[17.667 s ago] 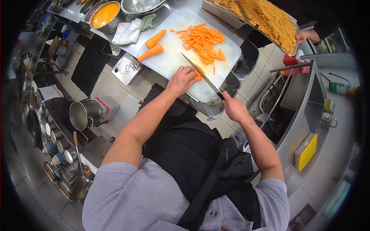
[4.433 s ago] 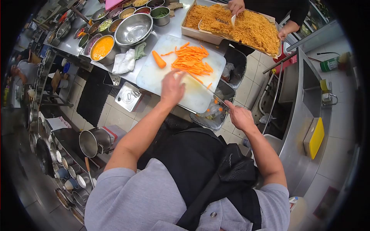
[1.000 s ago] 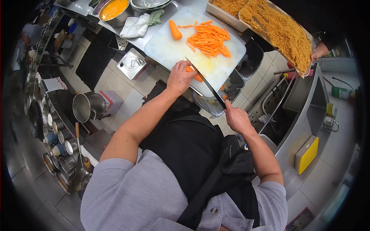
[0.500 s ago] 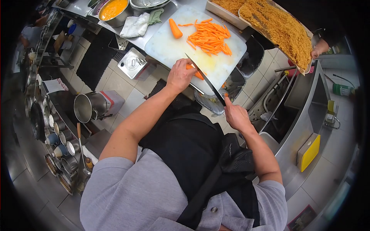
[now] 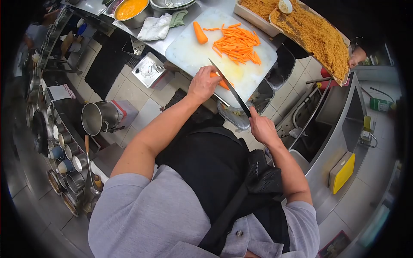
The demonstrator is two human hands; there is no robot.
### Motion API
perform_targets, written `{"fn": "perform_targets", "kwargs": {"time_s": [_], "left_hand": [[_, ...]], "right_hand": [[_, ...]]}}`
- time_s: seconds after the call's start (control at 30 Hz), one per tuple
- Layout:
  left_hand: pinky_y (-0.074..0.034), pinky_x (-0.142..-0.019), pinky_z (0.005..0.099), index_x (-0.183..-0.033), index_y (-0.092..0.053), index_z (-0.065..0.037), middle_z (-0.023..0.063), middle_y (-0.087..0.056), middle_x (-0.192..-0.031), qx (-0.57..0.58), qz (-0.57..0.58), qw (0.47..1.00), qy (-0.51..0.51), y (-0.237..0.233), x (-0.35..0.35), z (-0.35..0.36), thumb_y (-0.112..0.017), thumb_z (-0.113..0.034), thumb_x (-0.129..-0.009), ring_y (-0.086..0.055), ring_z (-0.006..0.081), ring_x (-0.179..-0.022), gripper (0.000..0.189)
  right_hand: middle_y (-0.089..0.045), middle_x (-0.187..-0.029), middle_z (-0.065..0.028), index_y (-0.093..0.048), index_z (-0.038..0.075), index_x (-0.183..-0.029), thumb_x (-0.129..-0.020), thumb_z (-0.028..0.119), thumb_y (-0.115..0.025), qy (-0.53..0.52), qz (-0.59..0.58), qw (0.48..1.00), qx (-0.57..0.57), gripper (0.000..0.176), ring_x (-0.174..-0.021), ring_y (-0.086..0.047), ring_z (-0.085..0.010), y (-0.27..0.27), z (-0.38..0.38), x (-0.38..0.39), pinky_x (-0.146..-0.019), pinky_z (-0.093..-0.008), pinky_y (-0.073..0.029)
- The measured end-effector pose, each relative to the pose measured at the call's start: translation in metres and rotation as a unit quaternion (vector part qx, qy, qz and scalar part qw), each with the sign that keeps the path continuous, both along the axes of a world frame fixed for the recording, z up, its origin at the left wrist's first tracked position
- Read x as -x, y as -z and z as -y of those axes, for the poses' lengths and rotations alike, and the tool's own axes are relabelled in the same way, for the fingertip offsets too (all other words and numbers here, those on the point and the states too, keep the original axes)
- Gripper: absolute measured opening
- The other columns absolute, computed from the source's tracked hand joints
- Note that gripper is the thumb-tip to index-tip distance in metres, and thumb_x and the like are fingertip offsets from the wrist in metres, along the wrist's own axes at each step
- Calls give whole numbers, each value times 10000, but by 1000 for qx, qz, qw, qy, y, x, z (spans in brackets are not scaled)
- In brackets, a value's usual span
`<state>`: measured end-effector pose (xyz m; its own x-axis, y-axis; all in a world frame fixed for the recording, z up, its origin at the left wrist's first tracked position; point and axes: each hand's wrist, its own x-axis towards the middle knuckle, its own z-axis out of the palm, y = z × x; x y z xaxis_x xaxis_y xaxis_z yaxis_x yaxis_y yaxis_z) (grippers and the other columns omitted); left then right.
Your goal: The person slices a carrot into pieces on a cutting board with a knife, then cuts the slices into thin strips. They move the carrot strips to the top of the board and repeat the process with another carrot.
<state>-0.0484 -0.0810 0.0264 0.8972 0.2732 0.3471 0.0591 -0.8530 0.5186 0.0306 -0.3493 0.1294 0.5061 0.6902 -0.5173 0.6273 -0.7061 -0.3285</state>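
Note:
My right hand (image 5: 261, 127) grips the handle of a long kitchen knife (image 5: 232, 91), its blade slanting up and left across the near part of a white cutting board (image 5: 180, 49). Under the fingers of my left hand (image 5: 202, 84), a carrot piece (image 5: 223, 84) is held against the board, right beside the blade. The fingers partly hide this piece. Farther back on the board lies a heap of carrot sticks (image 5: 238, 45). To the left of the heap rests a larger peeled carrot piece (image 5: 200, 33).
A pot of orange liquid (image 5: 129, 9) and a white cloth (image 5: 154, 28) stand left of the board. At the right, another person's hand (image 5: 357, 56) holds a tray of orange-brown crumbly food (image 5: 316, 36). Below the board's right edge is a lined bin (image 5: 263, 95).
The view has shifted slightly. A white round scoop now shows over the crumbly food in the tray. My hands, knife and carrot piece keep nearly the same arrangement.

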Motion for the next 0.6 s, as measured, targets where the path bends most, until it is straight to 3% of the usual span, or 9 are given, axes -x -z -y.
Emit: {"fn": "perform_targets", "kwargs": {"time_s": [0.13,0.37,0.6], "left_hand": [[-533,-977,404,-1010,-807,-149,103,-625,-1172,4,2,1000,-6,1,0,1,-768,-42,-798,-595,312,-1148,241],[-524,-999,407,-1048,-807,-156,126,-598,-1207,15,-4,1000,-8,-2,3,-2,-757,-41,-816,-576,336,-1162,264],[-522,-996,409,-1055,-808,-157,135,-582,-1212,20,-12,1000,-4,-3,2,-7,-764,-23,-804,-570,340,-1154,288]], "right_hand": [[-676,-789,-299,-429,43,-1121,-1019,138,-517,-1,-1,1000,15,165,-803,-667,-522,-3,3,5,-732,-638,-486],[-689,-837,-312,-437,51,-1169,-1002,126,-520,7,-3,1000,-6,201,-843,-669,-533,41,-6,1,-747,-629,-492],[-689,-827,-306,-438,60,-1176,-1002,134,-538,12,-8,1000,6,214,-841,-671,-524,1,-12,2,-757,-628,-495]]}}
